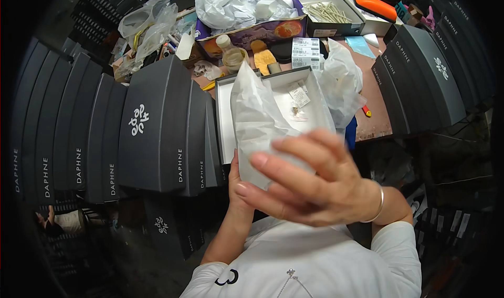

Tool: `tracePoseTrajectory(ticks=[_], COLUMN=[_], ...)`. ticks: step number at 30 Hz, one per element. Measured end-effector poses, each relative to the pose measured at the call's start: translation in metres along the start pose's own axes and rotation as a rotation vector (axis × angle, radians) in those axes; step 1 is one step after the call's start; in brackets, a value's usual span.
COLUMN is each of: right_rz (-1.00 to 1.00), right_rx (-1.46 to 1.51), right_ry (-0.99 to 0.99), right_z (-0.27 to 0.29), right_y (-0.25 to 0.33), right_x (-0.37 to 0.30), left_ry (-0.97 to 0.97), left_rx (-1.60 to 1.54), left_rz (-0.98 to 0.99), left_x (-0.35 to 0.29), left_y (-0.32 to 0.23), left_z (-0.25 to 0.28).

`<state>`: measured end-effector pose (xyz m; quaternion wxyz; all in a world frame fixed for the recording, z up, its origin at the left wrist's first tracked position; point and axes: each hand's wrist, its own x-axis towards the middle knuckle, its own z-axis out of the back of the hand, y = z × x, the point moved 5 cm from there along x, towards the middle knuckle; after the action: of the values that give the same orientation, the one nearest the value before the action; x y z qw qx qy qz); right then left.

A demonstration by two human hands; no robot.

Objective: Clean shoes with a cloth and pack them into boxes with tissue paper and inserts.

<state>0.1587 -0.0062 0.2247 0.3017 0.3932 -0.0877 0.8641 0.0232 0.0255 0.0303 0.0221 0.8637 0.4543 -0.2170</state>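
Note:
A crumpled sheet of white tissue paper (256, 106) stands up in front of me. My left hand (239, 195) grips its lower left edge, with most of the fingers hidden behind it. Over the lower part of the sheet hovers my right hand (315, 182), slightly blurred, its fingers apart; a silver bangle circles the wrist. Behind the paper lies an open shoebox (319, 93) with a white inside and dark rim. Small white packets (299, 96) sit in it. Left of the paper shows a white-lined box part (224, 114), partly covered.
Dark grey shoeboxes stand in rows at the left (152, 124) and right (420, 77). Behind are a purple carton (252, 35) of white paper, a box of pale sticks (336, 33), label sheets (305, 54), a bottle (224, 42) and an orange tool (374, 4).

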Motion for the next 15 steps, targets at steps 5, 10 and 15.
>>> tracePoseTrajectory(ticks=[5,10,15], right_rz=[-0.182,-0.072,0.048], right_rx=[0.118,0.325,0.516], right_ry=[0.323,0.128,0.266], right_z=[-0.008,-0.022,-0.025], right_y=[-0.038,-0.025,-0.007], right_x=[0.003,0.028,0.036], left_ry=[0.046,0.124,0.015], left_rx=[0.032,-0.303,-0.120], left_rz=[-0.052,0.046,0.047], left_x=[-0.008,-0.006,-0.014], left_y=[0.000,0.002,0.007], left_z=[0.003,0.018,0.008])
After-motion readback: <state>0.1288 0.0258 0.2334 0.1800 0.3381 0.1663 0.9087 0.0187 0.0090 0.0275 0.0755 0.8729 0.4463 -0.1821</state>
